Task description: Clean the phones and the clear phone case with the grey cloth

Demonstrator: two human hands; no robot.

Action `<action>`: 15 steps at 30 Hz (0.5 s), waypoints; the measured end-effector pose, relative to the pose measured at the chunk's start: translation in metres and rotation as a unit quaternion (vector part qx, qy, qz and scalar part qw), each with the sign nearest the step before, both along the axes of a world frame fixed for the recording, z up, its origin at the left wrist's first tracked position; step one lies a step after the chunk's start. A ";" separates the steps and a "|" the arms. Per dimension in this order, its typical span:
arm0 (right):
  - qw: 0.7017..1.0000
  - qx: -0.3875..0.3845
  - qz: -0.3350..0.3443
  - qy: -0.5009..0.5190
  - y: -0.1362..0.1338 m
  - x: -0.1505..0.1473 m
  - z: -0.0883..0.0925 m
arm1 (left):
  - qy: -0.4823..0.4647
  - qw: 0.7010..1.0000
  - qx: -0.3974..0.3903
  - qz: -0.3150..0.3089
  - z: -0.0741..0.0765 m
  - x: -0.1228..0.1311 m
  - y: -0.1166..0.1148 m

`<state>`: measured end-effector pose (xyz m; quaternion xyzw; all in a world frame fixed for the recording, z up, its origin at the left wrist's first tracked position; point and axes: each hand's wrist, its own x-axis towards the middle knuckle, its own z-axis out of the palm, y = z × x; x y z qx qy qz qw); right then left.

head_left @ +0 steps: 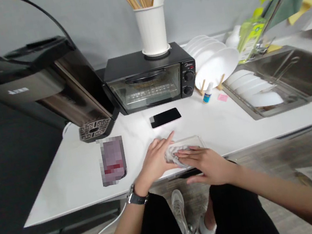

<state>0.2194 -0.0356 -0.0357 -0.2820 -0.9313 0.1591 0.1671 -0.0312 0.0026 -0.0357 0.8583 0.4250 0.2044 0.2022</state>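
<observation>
A shallow clear container (197, 139) sits at the front edge of the white counter. Around its left end my left hand (157, 160) is closed, one finger stretched out along the rim. Bunched against the container is a grey-and-white cloth (170, 153), and my right hand (207, 163) presses it there with its fingers together. The fingers partly hide both the cloth and the container. Just beyond the container lies a phone (165, 117) with a dark screen.
A toaster oven (149, 78) carries a white pot (152, 27) of chopsticks. To the left stand a black drinks machine (58, 85) and a pixelated purplish item (112, 156). White plates (216, 65), a small bottle (207, 94), a pink note (222, 98) and a sink (310, 71) are right.
</observation>
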 end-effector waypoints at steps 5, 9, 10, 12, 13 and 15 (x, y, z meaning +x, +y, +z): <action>0.995 0.048 -0.081 -0.028 0.004 0.012 -0.003 | 0.005 0.999 -0.007 -0.032 0.000 0.001 0.002; 0.999 0.048 -0.002 0.019 0.007 -0.015 -0.007 | 0.020 1.000 -0.002 -0.008 0.001 -0.001 0.002; 0.999 0.043 0.015 0.019 0.008 -0.012 -0.006 | 0.022 1.000 0.000 0.000 0.001 -0.001 0.002; 0.999 0.036 0.011 0.000 0.010 0.005 -0.003 | 0.020 1.000 -0.002 0.000 0.001 -0.001 0.004; 0.999 0.037 -0.008 -0.014 0.012 0.013 -0.002 | 0.017 1.000 -0.005 -0.007 0.001 0.000 0.004; 0.997 0.052 -0.053 -0.034 0.013 0.017 -0.001 | 0.010 1.000 -0.010 -0.022 0.001 0.000 0.005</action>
